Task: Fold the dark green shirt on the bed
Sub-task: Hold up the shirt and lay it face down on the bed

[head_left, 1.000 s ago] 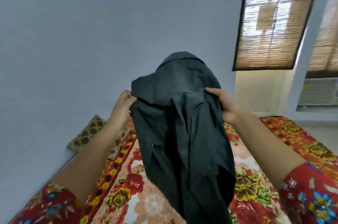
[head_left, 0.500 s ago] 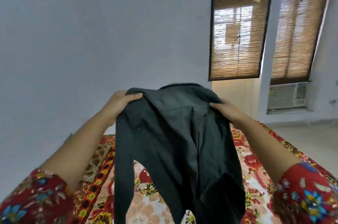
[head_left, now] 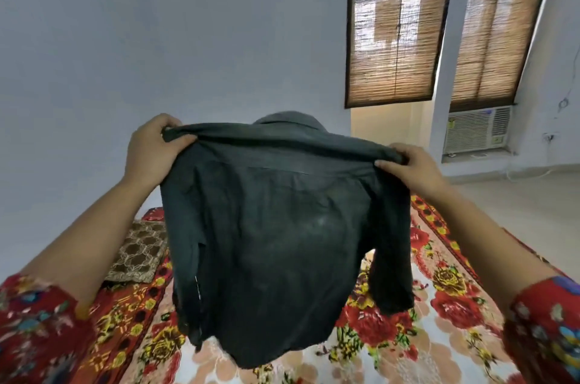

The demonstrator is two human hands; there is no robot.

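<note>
Dark green shirt (head_left: 276, 242) hangs spread (back toward camera), left hand (head_left: 150, 148), right hand (head_left: 414, 167) pinching shoulders.

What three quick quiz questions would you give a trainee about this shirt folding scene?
1. The left hand and right hand grip the dark green shirt at its: A) hem, B) shoulders, C) cuffs?
2. Fill in: a patterned ____ lies on the left side of the bed.
3. True or false: the shirt lies flat on the bed.
Key: 1 B; 2 cushion; 3 false, it hangs from the hands.
</note>
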